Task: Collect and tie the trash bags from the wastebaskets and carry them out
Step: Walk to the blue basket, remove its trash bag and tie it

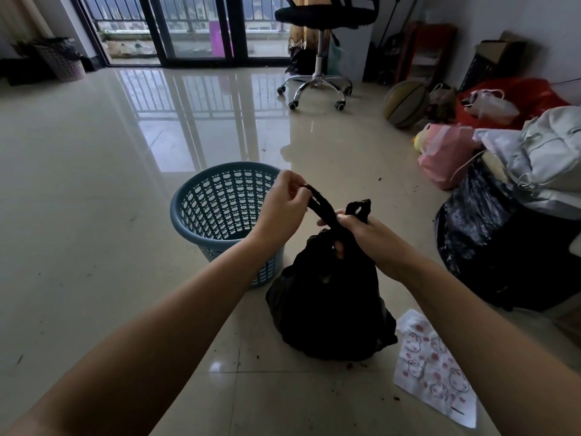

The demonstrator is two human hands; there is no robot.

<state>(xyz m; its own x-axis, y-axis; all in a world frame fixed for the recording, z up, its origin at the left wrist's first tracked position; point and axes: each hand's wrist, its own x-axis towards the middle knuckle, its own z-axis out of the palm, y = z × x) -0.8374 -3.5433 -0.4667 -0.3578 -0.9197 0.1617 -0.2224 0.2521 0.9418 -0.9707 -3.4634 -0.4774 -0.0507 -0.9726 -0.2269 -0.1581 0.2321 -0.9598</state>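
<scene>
A full black trash bag [330,303] stands on the tiled floor in front of me. My left hand [279,209] pinches one of its handle strips, pulled up and to the left. My right hand [367,237] grips the bag's gathered neck, and the other handle sticks up behind its fingers. Just left of the bag stands a blue perforated wastebasket [220,209] with no liner in it. A pale lattice wastebasket [64,62] with a dark bag in it stands far off at the back left wall.
A white printed plastic bag [437,372] lies flat on the floor to the right. A large black bag [490,234] under grey bags, a pink bag [446,155] and a basketball [405,103] crowd the right side. An office chair [317,86] stands ahead by the balcony doors.
</scene>
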